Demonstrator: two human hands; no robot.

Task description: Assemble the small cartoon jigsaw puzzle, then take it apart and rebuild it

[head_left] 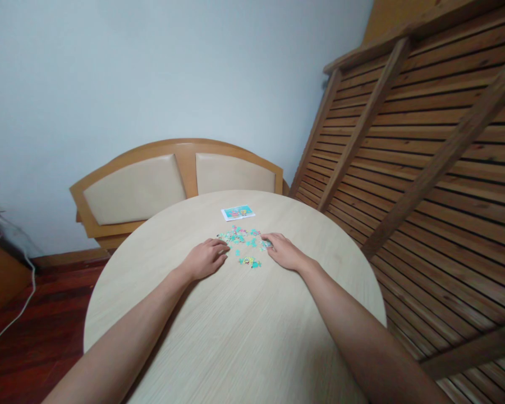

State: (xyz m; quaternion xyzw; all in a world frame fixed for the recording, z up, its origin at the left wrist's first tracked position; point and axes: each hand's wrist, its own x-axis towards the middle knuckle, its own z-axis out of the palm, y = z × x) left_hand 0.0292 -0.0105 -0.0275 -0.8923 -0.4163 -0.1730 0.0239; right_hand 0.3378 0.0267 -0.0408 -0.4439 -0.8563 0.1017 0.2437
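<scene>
apparently little is joined so far: on the bench (244,325), in front of the person and between the two hands, the yellow-and-turquoise cluster (249,262) lies closest to the body and looks partly fitted together, though its seams are too small to confirm. just beyond it, the loose pieces (237,234), mostly turquoise with touches of pink, are scattered in an uneven heap, so by the look of it most of the fitting is left. one stray piece (237,253) sits apart between heap and cluster. the left hand (208,258) is at the heap's left edge, its fingers slightly bent with a modest gap to the thumb and nothing visible in it. the right hand (284,251) reaches over a few pieces at the right side; its fingers are spread a little from the thumb, but whether they pinch one cannot be told. those pieces are partly covered by that hand. farther out lies the picture card (238,212), its cartoon figures too small to read clearly. both forearms run off the bottom edge, and the bench's near rim is cut off.
</scene>
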